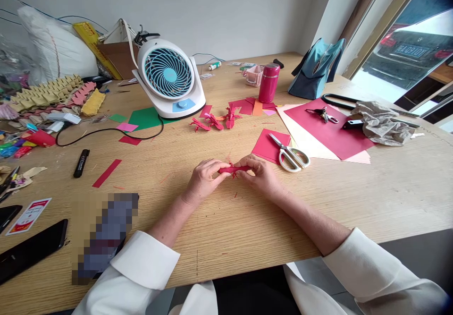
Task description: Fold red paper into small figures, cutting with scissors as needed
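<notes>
A small folded piece of red paper (232, 169) is stretched between my two hands above the wooden table (247, 230). My left hand (207, 178) pinches its left end between thumb and fingers. At the right end, my right hand (259, 175) grips it the same way. Thin spiky bits stick out from the paper's middle. Several folded red paper figures (214, 121) stand farther back. White-handled scissors (290, 154) lie to the right, partly over red paper squares (268, 141).
A white fan (169, 76) stands at the back left, its black cable (106, 134) curving leftward. Behind the scissors are a pink bottle (269, 83), a blue bag (314, 69) and large red sheets (329, 133). A marker (81, 163) and phones (33, 249) lie at left.
</notes>
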{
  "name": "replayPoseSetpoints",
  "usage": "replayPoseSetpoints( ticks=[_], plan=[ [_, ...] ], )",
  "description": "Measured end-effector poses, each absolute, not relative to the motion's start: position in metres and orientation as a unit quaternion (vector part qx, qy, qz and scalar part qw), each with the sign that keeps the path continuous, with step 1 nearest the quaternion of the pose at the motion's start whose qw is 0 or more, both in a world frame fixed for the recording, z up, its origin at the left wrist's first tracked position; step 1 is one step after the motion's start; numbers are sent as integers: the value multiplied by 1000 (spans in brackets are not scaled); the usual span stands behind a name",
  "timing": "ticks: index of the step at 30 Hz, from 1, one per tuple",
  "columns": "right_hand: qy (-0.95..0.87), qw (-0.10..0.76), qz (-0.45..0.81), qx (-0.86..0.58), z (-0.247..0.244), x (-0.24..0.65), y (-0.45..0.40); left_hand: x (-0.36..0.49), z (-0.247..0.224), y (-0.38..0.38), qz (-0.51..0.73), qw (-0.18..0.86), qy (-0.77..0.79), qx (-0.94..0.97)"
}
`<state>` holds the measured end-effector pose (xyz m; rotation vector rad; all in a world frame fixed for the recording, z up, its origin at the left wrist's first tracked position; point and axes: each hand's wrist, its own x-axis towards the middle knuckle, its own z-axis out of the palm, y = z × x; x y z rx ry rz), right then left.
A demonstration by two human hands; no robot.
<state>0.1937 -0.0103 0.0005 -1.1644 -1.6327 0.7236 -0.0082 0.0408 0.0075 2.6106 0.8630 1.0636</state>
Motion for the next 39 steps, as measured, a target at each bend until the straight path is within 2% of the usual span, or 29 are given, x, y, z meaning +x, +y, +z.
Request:
replayPoseSetpoints(
  ticks=[6, 10, 19, 23, 32, 39],
  plan=[
    [-722, 507, 185, -432, 0, 191, -13, -7, 7, 39, 364, 107, 290, 879],
    [-729, 507, 163, -431, 0, 190, -14, -7, 8, 38, 365, 86, 284, 882],
    [-726, 530, 157, -409, 4, 190, -16, -7, 12, 34, 375, -56, 251, 891],
    [-732, 532, 134, -403, 4, 189, -18, -6, 14, 31, 372, -88, 248, 890],
    [-746, 532, 88, -391, 5, 189, -21, -2, 13, 25, 391, -80, 257, 880],
    [-717, 554, 127, -403, 7, 187, -22, -2, 12, 25, 395, -61, 257, 880]
  ],
)
